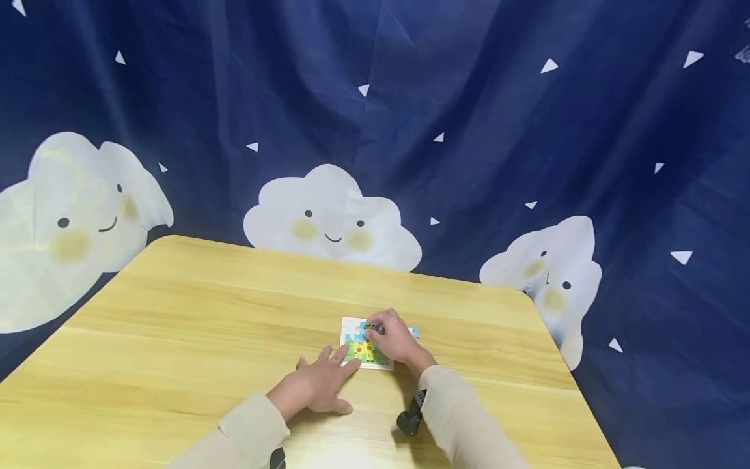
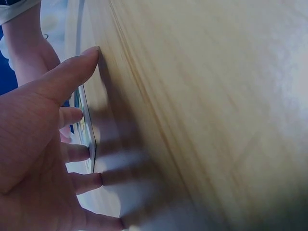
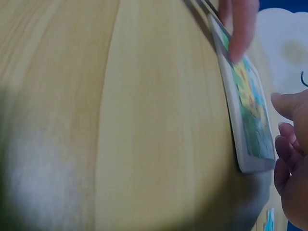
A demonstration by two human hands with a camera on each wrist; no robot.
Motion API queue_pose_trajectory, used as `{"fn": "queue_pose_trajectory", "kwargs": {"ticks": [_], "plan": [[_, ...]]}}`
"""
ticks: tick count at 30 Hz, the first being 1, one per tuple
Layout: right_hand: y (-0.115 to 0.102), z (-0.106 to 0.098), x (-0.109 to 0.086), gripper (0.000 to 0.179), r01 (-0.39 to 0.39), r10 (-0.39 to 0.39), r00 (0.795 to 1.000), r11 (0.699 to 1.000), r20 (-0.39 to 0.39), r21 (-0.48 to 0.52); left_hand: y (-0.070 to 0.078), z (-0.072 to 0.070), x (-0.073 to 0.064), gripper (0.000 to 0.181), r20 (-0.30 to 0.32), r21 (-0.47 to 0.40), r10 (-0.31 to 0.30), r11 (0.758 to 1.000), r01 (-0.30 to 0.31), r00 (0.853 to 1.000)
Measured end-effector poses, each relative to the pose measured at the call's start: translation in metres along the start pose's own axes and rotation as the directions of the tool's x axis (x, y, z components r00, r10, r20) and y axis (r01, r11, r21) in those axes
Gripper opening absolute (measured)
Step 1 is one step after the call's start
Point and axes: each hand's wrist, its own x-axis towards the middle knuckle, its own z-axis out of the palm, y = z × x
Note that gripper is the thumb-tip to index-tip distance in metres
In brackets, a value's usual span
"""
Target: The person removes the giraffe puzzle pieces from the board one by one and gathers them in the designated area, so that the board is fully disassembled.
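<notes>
One puzzle board [image 1: 353, 320] with a white rim lies flat on the one wooden bench [image 1: 205, 339], and it serves as the landmark here. On it shows one yellow giraffe [image 1: 362, 352] with reddish spots, over green and blue, while pale unfilled patches show toward the board's far left corner.

Two hands are at work. The left hand [image 1: 321, 384] is at the board's near left corner, its grip spread: of four fingers, two reach onto the board's edge, two lie to the left of it, and the one thumb stretches out in front of it, apart. The right hand [image 1: 391, 335] is over the board's far right part, thumb and fingers bent toward one another about one small yellow-and-dark patch; I cannot tell whether its grip is clamped on a lifted piece or the patch belongs to the board.

At least one blue loose piece [image 1: 415, 333] lies just right of the board, partly hidden by the right hand.

Two pale sleeves [image 1: 469, 417] come in from the near side of the board, with one black device [image 1: 412, 413] at each wrist. Beyond the board and the bench hangs one dark blue cloth [image 1: 305, 78] with three large smiling clouds [image 1: 331, 218] and thirteen small white triangles [image 1: 549, 66].
</notes>
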Motion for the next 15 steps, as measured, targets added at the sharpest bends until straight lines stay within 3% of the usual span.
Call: {"fn": "queue_pose_trajectory", "kwargs": {"ticks": [6, 15], "plan": [[-0.0052, 0.0071, 0.0035, 0.022, -0.016, 0.02, 0.998, 0.998, 0.066, -0.063, 0.0003, 0.0005, 0.0, 0.083, -0.009, -0.001, 0.003, 1.0, -0.003, 1.0], [-0.0062, 0.0112, 0.0067, 0.021, -0.035, 0.043, 0.996, 0.995, 0.082, -0.099, -0.0002, 0.0004, -0.0001, 0.082, -0.009, 0.003, 0.002, 1.0, -0.002, 1.0]]}}
